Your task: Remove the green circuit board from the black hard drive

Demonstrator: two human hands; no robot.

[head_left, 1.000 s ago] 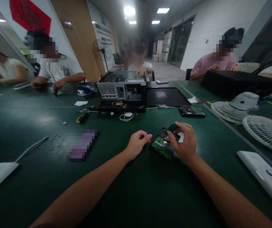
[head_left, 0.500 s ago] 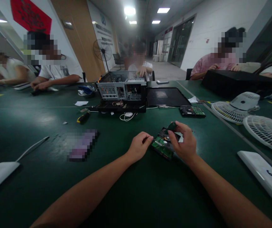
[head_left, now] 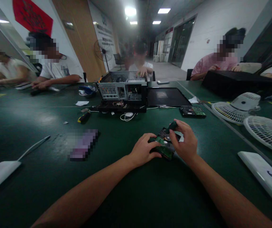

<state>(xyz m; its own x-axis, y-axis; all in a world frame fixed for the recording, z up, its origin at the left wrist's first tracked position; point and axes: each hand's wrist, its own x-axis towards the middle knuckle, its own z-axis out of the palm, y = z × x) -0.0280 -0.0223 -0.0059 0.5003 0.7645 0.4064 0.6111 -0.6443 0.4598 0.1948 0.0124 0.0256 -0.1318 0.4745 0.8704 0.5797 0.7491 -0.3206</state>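
A hard drive with a green circuit board lies at an angle on the table in front of me. Its left edge is gripped by my left hand, fingers over the board and thumb along the near side. My right hand is closed around a dark-handled screwdriver, held over the far part of the drive. The screwdriver's tip is too small to make out. Part of the drive's right side is hidden behind my right fingers.
Beyond stand an opened computer case and a black side panel. A second hard drive lies at the right, near white fan parts. Left are a yellow-black screwdriver and a blurred phone. Several people sit around the table.
My left hand has opened from a pinch at the drive's left corner and spread its fingers over the board's edge. My right hand keeps the screwdriver, its handle slightly more tilted.
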